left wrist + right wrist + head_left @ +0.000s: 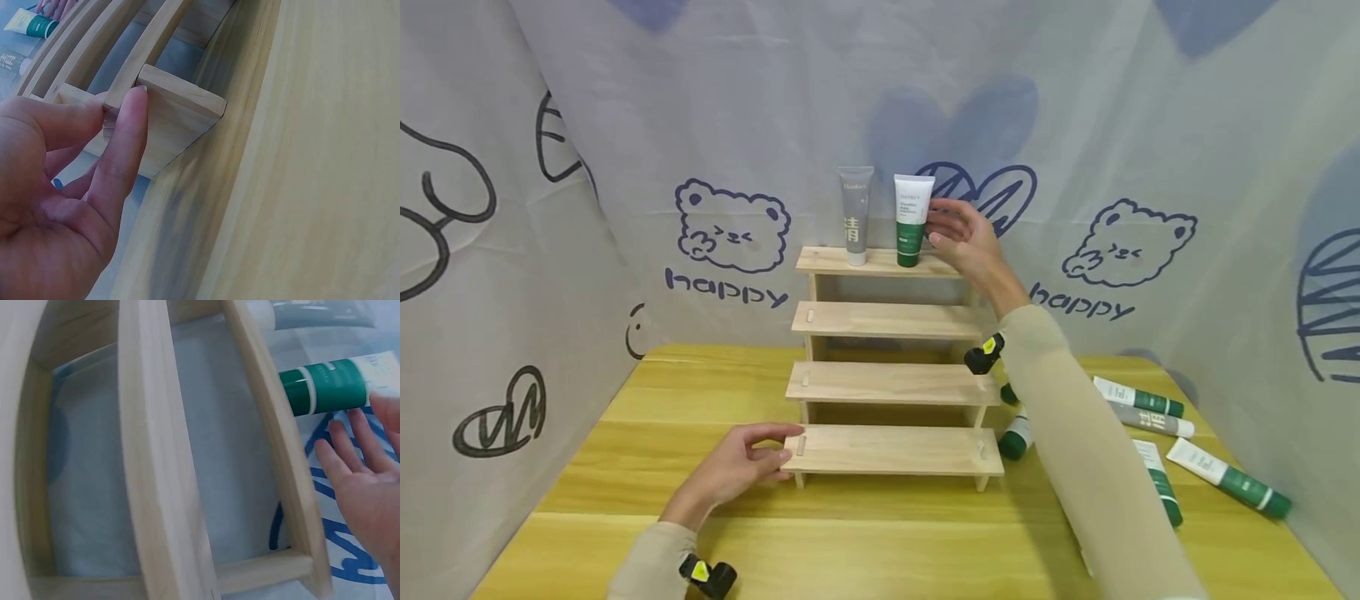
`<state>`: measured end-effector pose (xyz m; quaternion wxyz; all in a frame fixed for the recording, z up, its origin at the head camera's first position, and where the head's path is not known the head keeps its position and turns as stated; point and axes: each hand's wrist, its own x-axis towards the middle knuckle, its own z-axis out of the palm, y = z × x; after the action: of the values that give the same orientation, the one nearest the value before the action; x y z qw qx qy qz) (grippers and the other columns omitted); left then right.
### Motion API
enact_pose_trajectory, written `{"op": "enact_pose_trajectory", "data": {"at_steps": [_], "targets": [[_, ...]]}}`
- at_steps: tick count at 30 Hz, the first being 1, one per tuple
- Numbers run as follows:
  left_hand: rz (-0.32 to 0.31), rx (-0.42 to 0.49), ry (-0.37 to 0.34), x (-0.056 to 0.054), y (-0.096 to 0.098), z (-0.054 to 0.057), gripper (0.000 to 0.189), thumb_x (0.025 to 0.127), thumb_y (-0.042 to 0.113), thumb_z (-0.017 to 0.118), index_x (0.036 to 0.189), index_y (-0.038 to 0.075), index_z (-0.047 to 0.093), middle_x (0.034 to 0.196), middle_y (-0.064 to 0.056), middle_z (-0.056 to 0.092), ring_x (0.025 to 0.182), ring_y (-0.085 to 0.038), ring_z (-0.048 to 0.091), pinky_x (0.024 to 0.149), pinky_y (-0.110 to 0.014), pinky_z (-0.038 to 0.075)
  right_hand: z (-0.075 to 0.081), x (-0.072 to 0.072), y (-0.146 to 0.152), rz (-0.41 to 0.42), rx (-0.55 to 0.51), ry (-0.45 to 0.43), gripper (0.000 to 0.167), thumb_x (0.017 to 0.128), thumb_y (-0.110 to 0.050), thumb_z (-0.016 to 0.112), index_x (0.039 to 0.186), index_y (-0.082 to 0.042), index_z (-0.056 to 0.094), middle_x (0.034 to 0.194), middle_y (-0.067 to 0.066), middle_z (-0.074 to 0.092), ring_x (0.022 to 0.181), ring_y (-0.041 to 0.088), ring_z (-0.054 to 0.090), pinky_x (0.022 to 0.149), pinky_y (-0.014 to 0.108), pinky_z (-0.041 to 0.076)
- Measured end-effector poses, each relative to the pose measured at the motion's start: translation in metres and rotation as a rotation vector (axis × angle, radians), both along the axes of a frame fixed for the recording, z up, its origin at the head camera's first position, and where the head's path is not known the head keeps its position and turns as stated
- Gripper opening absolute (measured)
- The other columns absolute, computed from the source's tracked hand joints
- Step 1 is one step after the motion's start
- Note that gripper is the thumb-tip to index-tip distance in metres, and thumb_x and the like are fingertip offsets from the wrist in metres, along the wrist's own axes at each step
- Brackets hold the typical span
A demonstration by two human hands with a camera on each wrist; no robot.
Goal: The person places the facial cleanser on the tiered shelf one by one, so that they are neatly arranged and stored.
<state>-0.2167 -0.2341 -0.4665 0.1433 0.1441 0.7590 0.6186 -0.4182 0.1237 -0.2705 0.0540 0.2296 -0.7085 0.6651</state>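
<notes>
A four-tier wooden stand [891, 450] rises in steps against the curtain. My left hand [741, 462] pinches the left end of its lowest board between thumb and forefinger; the left wrist view shows the thumb [128, 125] against the wood. On the top tier a white-and-green squeeze tube [912, 218] stands upright on its cap. Beside its right side is my right hand [973, 246], fingers loosely spread and not wrapped round it. In the right wrist view the thumb is by the tube's white part; contact is unclear. Left of that tube, a grey tube [855, 215] also stands cap down.
Several tubes lie on the wooden table [647, 467] at the right, among them a white-and-green one [1228, 477] and a grey one [1152, 419]. Other tubes lie by the stand's right side, partly behind my right arm. A patterned curtain [730, 100] encloses the back and sides.
</notes>
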Motion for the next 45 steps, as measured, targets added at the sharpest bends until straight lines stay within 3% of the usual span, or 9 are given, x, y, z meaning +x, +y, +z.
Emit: {"op": "enact_pose_trajectory", "data": {"at_steps": [7, 16, 19, 20, 29, 36, 45], "targets": [[0.003, -0.013, 0.014, 0.002, -0.005, 0.003, 0.047, 0.103, 0.011, 0.063, 0.146, -0.004, 0.052, 0.158, -0.035, 0.037, 0.115, -0.023, 0.071, 0.091, -0.033, 0.064, 0.0, 0.029, 0.016, -0.044, 0.127, 0.096, 0.05, 0.099, 0.001, 0.063, 0.146, 0.002, 0.047, 0.145, 0.026, 0.058, 0.133, 0.038, 0.058, 0.112, 0.033, 0.052], [0.015, -0.019, 0.025, 0.003, -0.008, 0.006, 0.047, 0.103, 0.009, 0.062, 0.146, -0.005, 0.052, 0.157, -0.036, 0.037, 0.11, -0.015, 0.073, 0.09, -0.031, 0.064, -0.004, 0.069, 0.054, -0.131, 0.366, 0.007, 0.048, 0.099, -0.004, 0.062, 0.145, 0.001, 0.049, 0.142, 0.024, 0.061, 0.125, 0.037, 0.062, 0.107, 0.039, 0.054], [0.017, -0.021, 0.021, 0.002, -0.008, 0.007, 0.047, 0.103, 0.009, 0.062, 0.146, -0.005, 0.052, 0.157, -0.036, 0.037, 0.111, -0.017, 0.072, 0.091, -0.031, 0.064, -0.008, 0.083, 0.07, -0.149, 0.439, -0.032, 0.049, 0.099, -0.005, 0.061, 0.146, 0.0, 0.048, 0.144, 0.024, 0.059, 0.125, 0.039, 0.061, 0.106, 0.043, 0.054], [0.018, -0.022, 0.019, 0.001, -0.007, 0.007, 0.047, 0.102, 0.009, 0.063, 0.146, -0.005, 0.052, 0.158, -0.035, 0.037, 0.112, -0.018, 0.072, 0.091, -0.031, 0.064, -0.01, 0.087, 0.076, -0.158, 0.462, -0.04, 0.049, 0.099, -0.005, 0.061, 0.146, 0.0, 0.049, 0.144, 0.024, 0.059, 0.124, 0.039, 0.061, 0.104, 0.04, 0.056], [0.021, -0.027, 0.002, 0.0, -0.002, 0.007, 0.047, 0.102, 0.008, 0.063, 0.147, -0.004, 0.052, 0.158, -0.034, 0.037, 0.115, -0.021, 0.071, 0.091, -0.032, 0.063, -0.034, 0.12, 0.122, -0.201, 0.655, -0.14, 0.044, 0.102, -0.01, 0.061, 0.143, 0.001, 0.051, 0.139, 0.029, 0.06, 0.121, 0.044, 0.063, 0.096, 0.046, 0.063], [0.031, -0.027, 0.005, 0.0, 0.002, 0.006, 0.046, 0.102, 0.006, 0.062, 0.146, -0.004, 0.053, 0.158, -0.034, 0.038, 0.114, -0.022, 0.071, 0.09, -0.032, 0.064, -0.059, 0.146, 0.145, -0.202, 0.78, -0.133, 0.038, 0.101, -0.01, 0.064, 0.135, 0.005, 0.058, 0.129, 0.032, 0.065, 0.11, 0.041, 0.069, 0.084, 0.042, 0.066], [0.032, -0.037, 0.009, 0.0, 0.005, 0.004, 0.045, 0.102, 0.007, 0.062, 0.145, -0.004, 0.053, 0.157, -0.033, 0.039, 0.118, -0.029, 0.07, 0.09, -0.032, 0.064, -0.084, 0.177, 0.159, -0.257, 0.839, -0.19, 0.035, 0.096, -0.011, 0.071, 0.126, 0.005, 0.064, 0.116, 0.026, 0.071, 0.095, 0.031, 0.073, 0.073, 0.036, 0.066]]}}
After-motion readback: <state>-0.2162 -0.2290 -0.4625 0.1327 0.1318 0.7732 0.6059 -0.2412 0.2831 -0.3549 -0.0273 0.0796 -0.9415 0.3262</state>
